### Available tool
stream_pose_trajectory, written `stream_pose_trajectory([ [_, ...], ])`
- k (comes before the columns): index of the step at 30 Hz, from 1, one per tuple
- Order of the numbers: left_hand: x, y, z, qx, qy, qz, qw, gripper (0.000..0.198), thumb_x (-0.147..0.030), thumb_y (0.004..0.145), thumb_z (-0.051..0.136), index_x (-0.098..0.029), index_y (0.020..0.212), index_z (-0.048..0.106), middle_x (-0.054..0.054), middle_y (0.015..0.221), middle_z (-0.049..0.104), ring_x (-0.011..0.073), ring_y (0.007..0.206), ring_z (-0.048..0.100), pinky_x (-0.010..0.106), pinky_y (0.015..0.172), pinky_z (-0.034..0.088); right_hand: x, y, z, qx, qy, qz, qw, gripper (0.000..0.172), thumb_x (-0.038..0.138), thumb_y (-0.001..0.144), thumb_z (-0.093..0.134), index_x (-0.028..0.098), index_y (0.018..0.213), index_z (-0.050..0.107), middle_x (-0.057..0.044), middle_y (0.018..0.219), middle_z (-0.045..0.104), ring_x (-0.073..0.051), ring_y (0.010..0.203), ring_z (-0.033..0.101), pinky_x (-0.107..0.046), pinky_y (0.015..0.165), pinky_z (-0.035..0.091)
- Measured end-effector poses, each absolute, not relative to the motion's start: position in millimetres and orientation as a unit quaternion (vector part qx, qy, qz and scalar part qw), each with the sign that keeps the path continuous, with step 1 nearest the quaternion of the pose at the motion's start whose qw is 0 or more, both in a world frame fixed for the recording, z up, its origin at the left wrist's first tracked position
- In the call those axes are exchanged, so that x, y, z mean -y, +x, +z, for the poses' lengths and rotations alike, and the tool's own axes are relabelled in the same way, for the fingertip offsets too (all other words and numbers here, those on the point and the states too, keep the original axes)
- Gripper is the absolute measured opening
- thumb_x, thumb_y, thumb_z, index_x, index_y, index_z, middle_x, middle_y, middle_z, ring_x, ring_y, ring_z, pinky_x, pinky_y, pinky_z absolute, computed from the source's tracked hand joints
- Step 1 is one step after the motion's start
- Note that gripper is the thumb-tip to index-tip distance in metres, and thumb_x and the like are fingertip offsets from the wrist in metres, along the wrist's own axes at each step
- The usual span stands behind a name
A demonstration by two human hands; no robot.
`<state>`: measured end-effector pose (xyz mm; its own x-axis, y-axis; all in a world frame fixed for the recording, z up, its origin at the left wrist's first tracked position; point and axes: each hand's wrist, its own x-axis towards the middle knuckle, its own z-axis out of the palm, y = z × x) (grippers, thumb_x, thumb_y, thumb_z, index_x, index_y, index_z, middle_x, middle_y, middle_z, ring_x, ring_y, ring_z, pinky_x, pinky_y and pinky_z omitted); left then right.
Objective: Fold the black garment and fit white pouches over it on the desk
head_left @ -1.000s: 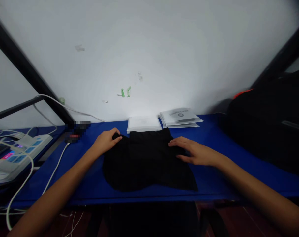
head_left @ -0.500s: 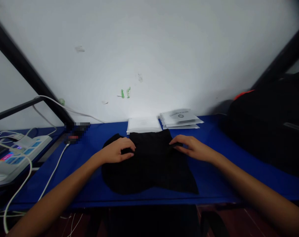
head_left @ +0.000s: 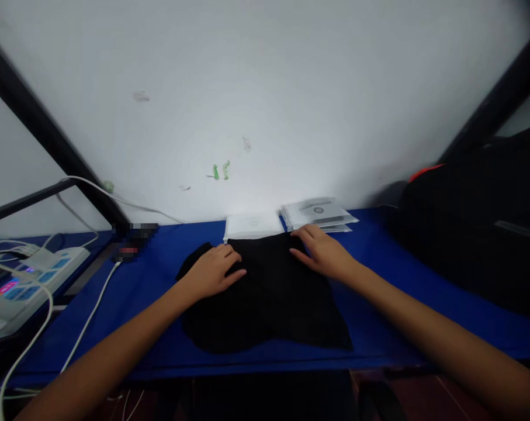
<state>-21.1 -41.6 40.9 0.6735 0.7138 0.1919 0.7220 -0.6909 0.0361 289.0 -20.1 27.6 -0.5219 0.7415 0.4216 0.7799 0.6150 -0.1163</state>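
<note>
A black garment (head_left: pixel 269 298) lies spread on the blue table (head_left: pixel 378 275) in front of me. My left hand (head_left: pixel 214 272) rests flat on its upper left part, fingers stretched toward the middle. My right hand (head_left: pixel 321 251) lies palm down on the garment's upper right corner, fingers out and pointing left. Neither hand holds anything.
A white folded packet (head_left: pixel 252 225) and a stack of printed plastic bags (head_left: pixel 318 212) lie against the wall behind the garment. A big black bag (head_left: pixel 479 222) fills the right side. At the left are a power strip (head_left: pixel 23 280) and white cables (head_left: pixel 93 304).
Both hands have moved inward over the garment: the left from its left edge toward the middle, the right up to the top right corner. The garment's upper part looks narrower.
</note>
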Motion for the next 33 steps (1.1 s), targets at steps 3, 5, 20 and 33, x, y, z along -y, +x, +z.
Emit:
stream_pose_trajectory([
  [3, 48.7, -30.5, 33.7, 0.388, -0.914, -0.098, -0.063, 0.034, -0.049, 0.093, 0.055, -0.018, 0.107, 0.059, 0.009, 0.106, 0.060, 0.0251, 0.100, 0.054, 0.038, 0.089, 0.044, 39.8, 285.6, 25.3, 0.918, -0.361, 0.010, 0.166, 0.032, 0.043, 0.096, 0.049, 0.016, 0.111, 0.057, -0.013, 0.105, 0.061, -0.027, 0.099, 0.059, -0.042, 0.087, 0.051],
  [5, 46.8, -33.5, 32.2, 0.402, -0.905, -0.107, -0.092, 0.031, -0.047, 0.091, 0.057, -0.019, 0.103, 0.058, 0.008, 0.105, 0.060, 0.0249, 0.100, 0.054, 0.038, 0.088, 0.045, 45.6, 283.6, 19.6, 0.928, -0.346, 0.019, 0.138, 0.032, 0.045, 0.096, 0.050, 0.016, 0.107, 0.058, -0.012, 0.102, 0.061, -0.026, 0.094, 0.059, -0.041, 0.083, 0.051],
  [20, 120.1, -31.9, 86.4, 0.319, -0.901, 0.027, -0.292, 0.007, -0.030, 0.086, 0.059, -0.024, 0.085, 0.058, -0.003, 0.071, 0.065, 0.0142, 0.063, 0.060, 0.024, 0.055, 0.039, 117.6, 313.0, 49.1, 0.898, -0.355, 0.257, 0.035, 0.029, 0.048, 0.081, 0.071, 0.022, 0.092, 0.063, -0.002, 0.085, 0.065, -0.018, 0.073, 0.061, -0.028, 0.061, 0.044],
  [33, 78.4, -35.3, 38.4, 0.367, -0.922, -0.043, -0.114, 0.090, -0.072, 0.078, 0.061, -0.024, 0.149, 0.032, 0.016, 0.157, 0.028, 0.0367, 0.144, 0.028, 0.056, 0.114, 0.024, -54.3, 357.0, 17.9, 0.833, -0.514, -0.197, 0.062, 0.041, 0.010, 0.083, 0.047, 0.012, 0.123, 0.055, -0.018, 0.128, 0.058, -0.031, 0.112, 0.055, -0.042, 0.089, 0.044],
])
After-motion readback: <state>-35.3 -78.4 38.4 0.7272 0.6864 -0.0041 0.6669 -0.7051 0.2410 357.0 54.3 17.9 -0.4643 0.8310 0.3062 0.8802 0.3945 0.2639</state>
